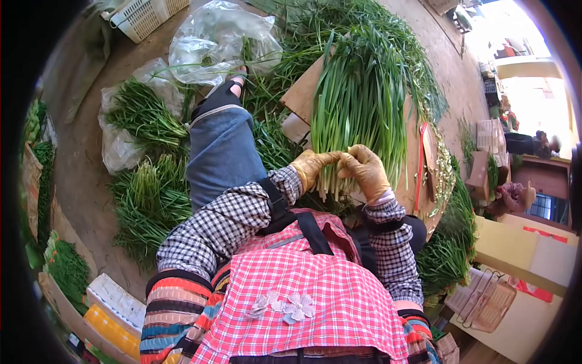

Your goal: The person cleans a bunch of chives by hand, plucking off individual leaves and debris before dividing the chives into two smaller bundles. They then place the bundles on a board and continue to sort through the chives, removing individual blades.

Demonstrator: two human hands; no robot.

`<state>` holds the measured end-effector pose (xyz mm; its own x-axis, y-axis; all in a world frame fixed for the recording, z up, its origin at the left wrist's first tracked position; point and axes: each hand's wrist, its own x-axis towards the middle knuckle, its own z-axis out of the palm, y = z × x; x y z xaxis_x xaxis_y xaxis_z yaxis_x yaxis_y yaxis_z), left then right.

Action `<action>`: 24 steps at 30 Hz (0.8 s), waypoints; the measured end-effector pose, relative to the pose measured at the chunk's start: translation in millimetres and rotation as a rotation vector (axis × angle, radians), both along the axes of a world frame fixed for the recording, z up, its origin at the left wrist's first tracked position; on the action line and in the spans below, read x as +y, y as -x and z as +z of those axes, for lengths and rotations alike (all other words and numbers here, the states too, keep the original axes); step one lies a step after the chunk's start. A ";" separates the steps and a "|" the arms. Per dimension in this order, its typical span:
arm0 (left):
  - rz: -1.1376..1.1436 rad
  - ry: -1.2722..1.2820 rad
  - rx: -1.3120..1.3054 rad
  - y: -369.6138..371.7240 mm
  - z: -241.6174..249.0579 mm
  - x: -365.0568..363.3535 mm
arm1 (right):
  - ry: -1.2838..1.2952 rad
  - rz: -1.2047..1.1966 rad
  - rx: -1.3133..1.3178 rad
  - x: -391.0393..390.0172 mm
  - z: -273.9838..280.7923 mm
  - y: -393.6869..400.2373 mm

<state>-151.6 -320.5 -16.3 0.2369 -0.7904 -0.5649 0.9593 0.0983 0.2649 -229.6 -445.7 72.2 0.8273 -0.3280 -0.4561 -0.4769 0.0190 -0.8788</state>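
A thick sheaf of garlic chives (364, 91) lies across a wooden board (415, 173), its pale stem ends toward me. Both my hands wear yellowish gloves and meet over those stem ends. My left hand (309, 168) is closed at the left edge of the stems, its index finger reaching across to the other hand. My right hand (367, 170) has thumb and fingers pinched together over the stems, apparently on a chive end; the fine detail is too small to make out. Right of the sheaf lie a red strip (420, 161) and a flat brown strip (430, 164).
Chive bundles (151, 194) lie on the floor at left, beside clear plastic bags (212, 45). Pale trimmings (447, 182) litter the board's right edge. More bundles (451, 255) sit at lower right. A white crate (142, 18) stands upper left. Another person (515, 197) is far right.
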 end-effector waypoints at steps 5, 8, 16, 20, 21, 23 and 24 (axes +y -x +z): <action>0.007 -0.085 -0.074 0.2 -4.7 -3.3 | -0.017 0.127 0.018 14.9 27.3 4.7; -0.035 -0.135 -0.151 -0.9 -6.1 -3.2 | -0.048 0.195 0.032 19.1 58.7 4.1; -0.056 -0.216 -0.238 -0.7 -2.5 -4.6 | 0.533 -0.051 -0.552 -63.4 146.3 -56.0; -0.035 -0.173 -0.198 -2.4 -12.0 -6.8 | 1.277 -0.049 -0.068 -108.6 116.2 -77.0; -0.015 -0.173 -0.203 -2.5 -7.7 -6.3 | 0.950 -0.046 -0.185 -90.8 103.2 -70.8; -0.021 -0.202 -0.177 -2.4 0.8 -3.3 | 0.523 -0.015 -0.075 -55.0 82.9 -51.9; -0.029 -0.182 -0.157 -3.2 0.1 -2.2 | 0.452 -0.014 0.057 -41.1 67.8 -42.9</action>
